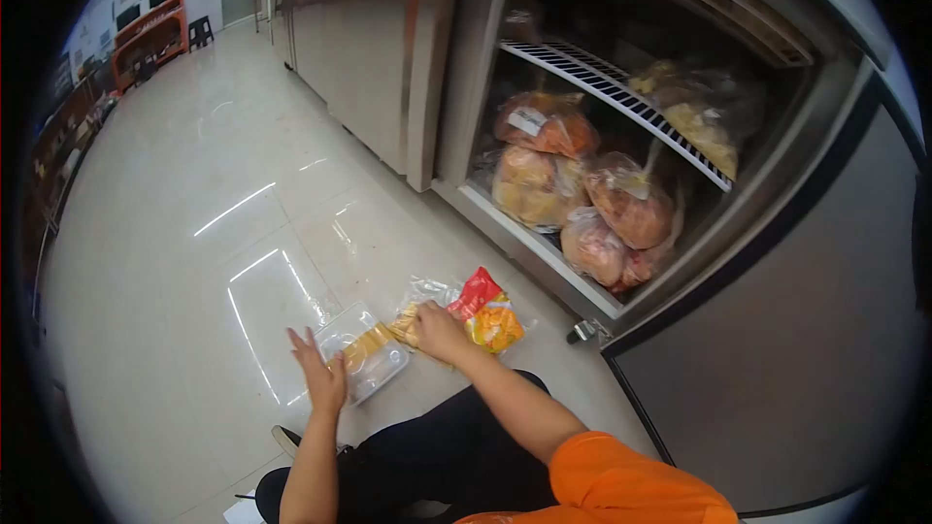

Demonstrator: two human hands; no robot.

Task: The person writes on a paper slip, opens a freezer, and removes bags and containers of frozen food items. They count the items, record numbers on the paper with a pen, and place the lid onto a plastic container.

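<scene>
My left hand (323, 376) is open, its fingers spread at the near left side of a clear plastic container (361, 325) on the floor. A yellow-brown band crosses the container; whether it is a label or contents I cannot tell. My right hand (440, 332) is closed on a plastic food bag (493, 320) just right of the container. The bag has a red and yellow-orange print, a crumpled clear part and pale yellow pieces by my fingertips. My palm hides part of the bag.
A steel refrigerator stands open ahead, its door (777, 320) swung to the right. Bagged meat (631, 199) fills the lower space; more bags (689, 116) lie on a wire shelf (621, 97). Glossy tiles (175, 262) stretch left toward an orange shelf unit (149, 39) and a dark stool (200, 32).
</scene>
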